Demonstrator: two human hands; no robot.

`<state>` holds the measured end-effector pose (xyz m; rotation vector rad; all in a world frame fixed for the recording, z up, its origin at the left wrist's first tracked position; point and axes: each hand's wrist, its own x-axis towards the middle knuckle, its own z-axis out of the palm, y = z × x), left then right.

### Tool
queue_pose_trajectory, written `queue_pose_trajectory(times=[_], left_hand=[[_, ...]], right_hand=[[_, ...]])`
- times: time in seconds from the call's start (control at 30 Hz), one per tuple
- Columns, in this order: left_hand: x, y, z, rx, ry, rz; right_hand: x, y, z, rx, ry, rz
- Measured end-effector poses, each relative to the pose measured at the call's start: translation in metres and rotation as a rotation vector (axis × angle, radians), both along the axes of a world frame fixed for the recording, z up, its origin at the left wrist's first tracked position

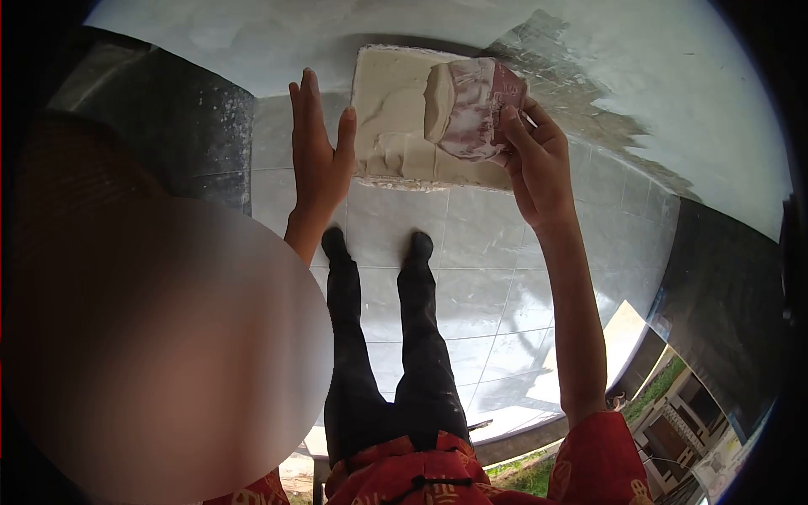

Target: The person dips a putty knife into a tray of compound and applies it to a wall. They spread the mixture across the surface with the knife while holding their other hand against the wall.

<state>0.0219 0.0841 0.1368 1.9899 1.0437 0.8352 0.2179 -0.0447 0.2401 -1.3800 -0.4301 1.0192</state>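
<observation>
My right hand (539, 156) pinches a reddish, plaster-smeared scraper (477, 114) between thumb and fingers. Thick cream plaster (438, 101) clings along the scraper's left edge. Below the scraper in this view is a rectangular board (404, 184), its top spread with a wet, ridged layer of the same plaster (387, 118). Just left of the board is my left hand (322, 139), fingers stretched and thumb apart, with the thumb right at the board's left edge. The scraper overlaps the board's right part.
A pale wall (286, 42) runs across the top, with a darker rough patch (581, 93) at upper right. Grey floor tiles (471, 219) lie around my feet. Dark panels (210, 126) stand left and right. A large blurred shape (177, 353) covers the lower left.
</observation>
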Motion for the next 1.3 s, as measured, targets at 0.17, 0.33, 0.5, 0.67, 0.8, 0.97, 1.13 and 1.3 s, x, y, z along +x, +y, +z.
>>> queue_pose_trajectory(times=[0.17,0.33,0.5,0.67,0.8,0.97,1.13,1.3], left_hand=[[0.014,0.041,0.119,0.28,-0.086,-0.04],[0.026,0.073,0.242,0.53,-0.222,-0.069],[0.03,0.089,0.356,0.725,-0.331,-0.068],[0.033,0.095,0.441,0.908,-0.387,-0.061],[0.041,0.086,0.494,0.996,-0.44,-0.048],[0.064,0.066,0.543,1.124,-0.459,-0.02],[0.101,0.043,0.584,1.224,-0.493,0.047],[0.139,0.017,0.615,1.313,-0.524,0.086]], right_hand=[[-0.013,0.02,0.116,0.262,-0.025,-0.105],[-0.02,0.028,0.226,0.432,-0.076,-0.241],[-0.029,0.027,0.326,0.565,-0.167,-0.303],[-0.036,0.011,0.406,0.699,-0.227,-0.348],[-0.031,-0.009,0.452,0.788,-0.27,-0.36],[-0.008,-0.041,0.493,0.837,-0.327,-0.377],[0.044,-0.074,0.521,0.884,-0.399,-0.274],[0.093,-0.104,0.55,0.95,-0.431,-0.267]])
